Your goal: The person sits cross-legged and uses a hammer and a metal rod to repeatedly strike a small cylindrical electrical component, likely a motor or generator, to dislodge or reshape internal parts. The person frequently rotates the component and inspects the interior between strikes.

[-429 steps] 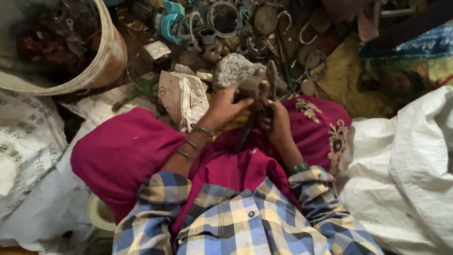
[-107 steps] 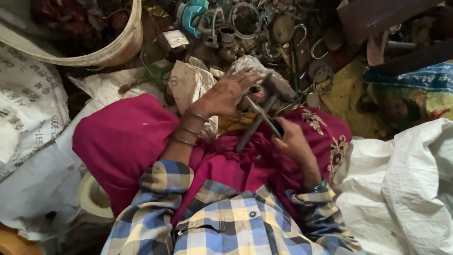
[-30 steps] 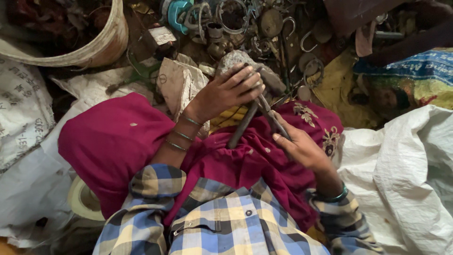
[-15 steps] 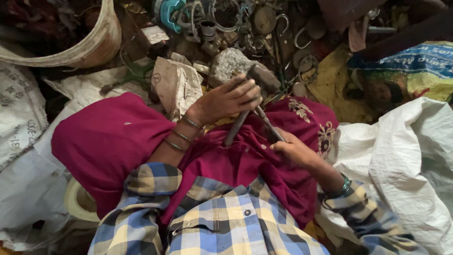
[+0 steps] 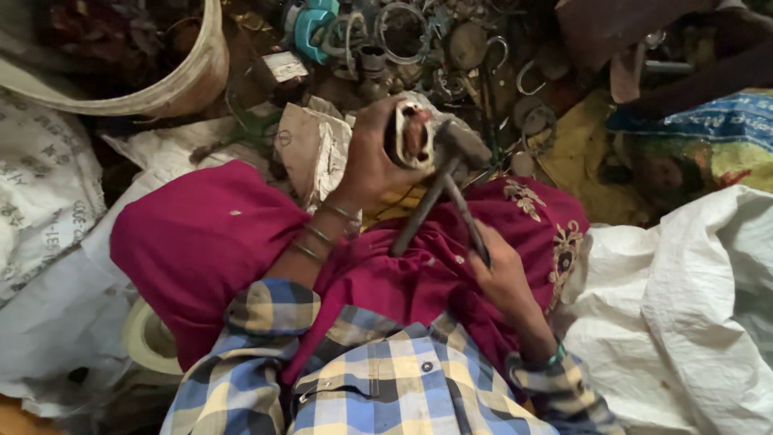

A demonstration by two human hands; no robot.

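So the left hand (image 5: 366,161) is wrapped tight around a roundish grey metal part (image 5: 412,135), held up over the lap with its open end (reddish inside) facing the camera. The right hand (image 5: 498,272) is closed around the handle of a hammer (image 5: 460,165), and the hammer head sits right up against the part, just beside the left fingers. A second dark rod (image 5: 419,216) crosses under the hammer handle; can't tell which hand has it, if either.

What I'd worry about: those left fingers curl over the rim right where the hammer head lands, so a slightly off blow hits knuckles, not metal. The part is only held in the air over the magenta cloth (image 5: 209,242), nothing solid under it, so my guess is a hit could knock it out of the grip and into the scrap pile (image 5: 451,48) of rings and hooks ahead, or down onto the knees. The right hand also sits low on the handle, which makes the swing less controlled imo. Bare hands plus rusty edges everywhere, and flying chips near the face are a risk too
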